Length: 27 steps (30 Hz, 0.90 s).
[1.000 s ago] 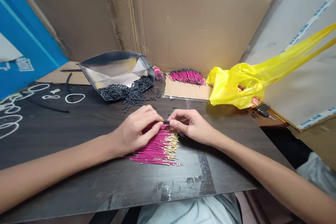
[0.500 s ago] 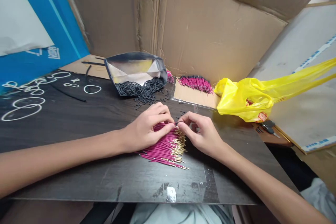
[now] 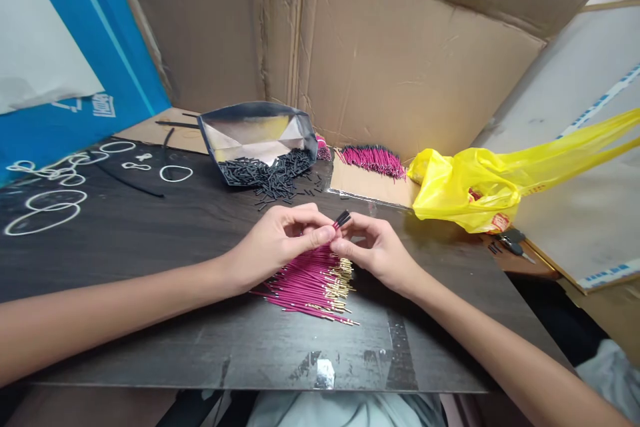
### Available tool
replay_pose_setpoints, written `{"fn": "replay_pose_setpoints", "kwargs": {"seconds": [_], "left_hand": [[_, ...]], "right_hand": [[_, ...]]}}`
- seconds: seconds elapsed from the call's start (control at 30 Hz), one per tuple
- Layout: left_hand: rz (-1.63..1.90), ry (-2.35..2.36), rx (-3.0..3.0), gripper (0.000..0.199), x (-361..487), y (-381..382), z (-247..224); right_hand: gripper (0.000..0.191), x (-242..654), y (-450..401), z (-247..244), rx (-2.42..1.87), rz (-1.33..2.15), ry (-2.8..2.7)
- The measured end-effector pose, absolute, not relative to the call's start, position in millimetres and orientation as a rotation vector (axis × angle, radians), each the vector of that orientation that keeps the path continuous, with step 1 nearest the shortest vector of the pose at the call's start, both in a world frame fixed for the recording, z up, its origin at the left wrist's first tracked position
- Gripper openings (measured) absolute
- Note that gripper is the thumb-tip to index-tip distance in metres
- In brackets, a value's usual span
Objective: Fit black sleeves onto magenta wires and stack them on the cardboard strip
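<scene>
My left hand (image 3: pixel 280 243) is closed in a pinch on a small bunch of magenta wires with black sleeves (image 3: pixel 343 218) on their ends, which point up and to the right. From the other side my right hand (image 3: pixel 383 250) closes its thumb and fingers round the same bunch; its hold is partly hidden. Below both hands lies a pile of magenta wires (image 3: pixel 305 283) with gold metal ends facing right. Behind the hands, short black sleeves (image 3: pixel 280 177) spill from an open dark pouch (image 3: pixel 260 110) onto the table.
Finished-looking magenta wires with black ends (image 3: pixel 374 159) lie on a cardboard sheet (image 3: pixel 367 185). To their right sits a yellow plastic bag (image 3: pixel 460 187). White rubber bands (image 3: pixel 55 200) are spread at the left of the dark table (image 3: pixel 165 333). Cardboard walls (image 3: pixel 410 53) stand behind.
Both hands have lifted slightly from the top of the pile and turned. The bunch with black sleeved ends now shows between my fingers.
</scene>
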<state>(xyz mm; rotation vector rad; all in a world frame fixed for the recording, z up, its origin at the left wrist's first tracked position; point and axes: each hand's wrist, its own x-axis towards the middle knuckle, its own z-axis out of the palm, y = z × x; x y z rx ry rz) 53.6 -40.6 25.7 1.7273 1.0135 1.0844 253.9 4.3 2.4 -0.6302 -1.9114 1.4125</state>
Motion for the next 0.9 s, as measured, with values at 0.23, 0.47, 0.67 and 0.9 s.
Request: {"fn": "replay_pose_setpoints", "kwargs": {"seconds": [0.23, 0.47, 0.67, 0.9], "left_hand": [[1.181, 0.917, 1.578, 0.022, 59.1, -47.0, 29.1], [1.254, 1.06, 1.736, 0.013, 56.9, -51.5, 26.8], [1.356, 1.161, 1.971, 0.011, 57.9, -54.5, 20.9], [1.411, 1.199, 1.873, 0.013, 57.6, -54.1, 17.4]], "right_hand": [[0.018, 243.3, -12.7, 5.3, -0.591, 1.387, -1.892], [0.019, 244.4, -15.3, 8.2, -0.648, 1.29, -1.97], [0.012, 240.9, -24.2, 8.4, -0.71, 0.739, -2.057], [0.01, 240.3, -24.1, 10.5, -0.72, 0.626, -2.048]]}}
